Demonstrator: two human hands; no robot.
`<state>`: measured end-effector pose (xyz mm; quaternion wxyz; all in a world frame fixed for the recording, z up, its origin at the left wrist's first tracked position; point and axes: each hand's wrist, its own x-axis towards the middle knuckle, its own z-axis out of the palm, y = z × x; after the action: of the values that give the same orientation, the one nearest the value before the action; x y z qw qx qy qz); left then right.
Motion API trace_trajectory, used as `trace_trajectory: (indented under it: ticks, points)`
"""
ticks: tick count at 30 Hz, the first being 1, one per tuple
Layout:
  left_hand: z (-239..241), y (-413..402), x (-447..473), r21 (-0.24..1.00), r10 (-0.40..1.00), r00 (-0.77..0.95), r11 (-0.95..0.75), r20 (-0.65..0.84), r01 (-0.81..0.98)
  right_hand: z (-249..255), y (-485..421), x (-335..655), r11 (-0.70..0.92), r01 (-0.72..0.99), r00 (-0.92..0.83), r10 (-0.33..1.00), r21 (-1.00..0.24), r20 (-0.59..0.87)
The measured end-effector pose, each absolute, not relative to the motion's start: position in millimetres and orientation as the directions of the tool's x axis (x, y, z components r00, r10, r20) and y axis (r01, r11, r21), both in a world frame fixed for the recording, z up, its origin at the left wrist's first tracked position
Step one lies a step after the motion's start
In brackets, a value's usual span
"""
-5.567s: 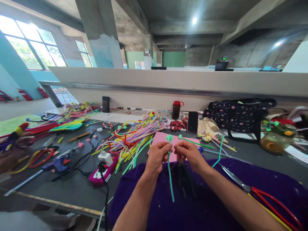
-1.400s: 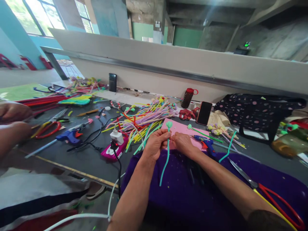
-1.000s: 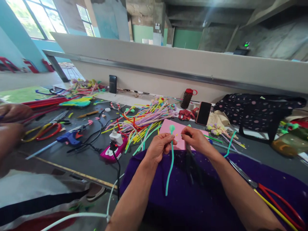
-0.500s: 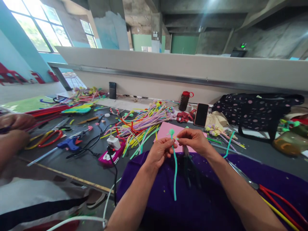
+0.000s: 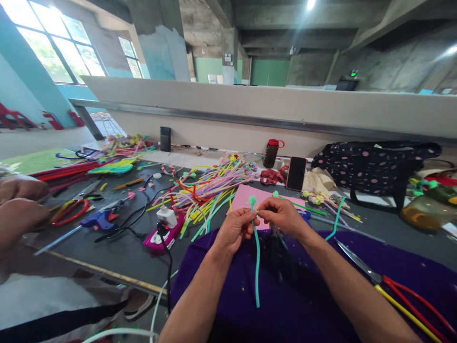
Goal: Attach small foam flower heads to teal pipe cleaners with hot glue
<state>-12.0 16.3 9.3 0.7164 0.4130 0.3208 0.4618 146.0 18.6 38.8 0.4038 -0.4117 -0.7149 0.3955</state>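
Both hands meet over my lap at the table's near edge. My left hand [image 5: 233,231] is closed on a teal pipe cleaner [image 5: 256,267] just under its curled green tip, and the stem hangs straight down. My right hand [image 5: 283,216] pinches the same stem near the top, fingertips touching the left hand's. Dark strands [image 5: 276,247] hang below the right hand; what they are I cannot make out. A pink sheet [image 5: 243,195] lies just behind the hands.
A heap of coloured pipe cleaners [image 5: 207,186] lies behind left. A pink power strip [image 5: 159,236], blue glue gun [image 5: 96,220], phone [image 5: 295,173], bottle [image 5: 271,152], spotted bag [image 5: 371,166] and red-handled scissors [image 5: 392,286] sit around. Another person's hands [image 5: 19,205] are at far left.
My right hand has come back in to touch the left at the stem's top. The stem now hangs straighter. The view has shifted slightly.
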Motion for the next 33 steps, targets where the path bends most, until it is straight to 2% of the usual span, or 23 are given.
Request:
trace_trajectory:
  ticks: [4, 7, 14, 18, 23, 33]
  points:
    - [11.7, 14.8, -12.9, 0.886, 0.916, 0.395, 0.240, -0.071, -0.397, 38.3, 21.6, 149.6, 0.155, 0.110, -0.413, 0.905, -0.982, 0.097]
    - [12.7, 13.6, -13.3, 0.884, 0.909, 0.409, 0.248, -0.072, -0.396, 35.1, 24.7, 151.2, 0.044, 0.002, -0.454, 0.890, -0.999, 0.039]
    - [10.0, 13.8, -13.6, 0.884, 0.905, 0.425, 0.209, -0.013, -0.418, 26.5, 28.2, 148.7, -0.088, -0.178, -0.505, 0.863, -0.980, 0.014]
    - [8.8, 14.4, -14.9, 0.887, 0.896, 0.444, 0.221, -0.021, -0.405, 22.1, 30.6, 147.7, -0.100, -0.259, -0.548, 0.834, -0.961, 0.061]
    - [10.0, 14.3, -15.6, 0.888, 0.898, 0.439, 0.232, -0.039, -0.397, 12.8, 36.4, 147.6, -0.142, -0.302, -0.574, 0.817, -0.943, 0.061]
    - [9.5, 15.7, -15.4, 0.889, 0.901, 0.432, 0.233, -0.045, -0.393, 9.9, 37.4, 147.9, -0.188, -0.272, -0.574, 0.819, -0.944, 0.002]
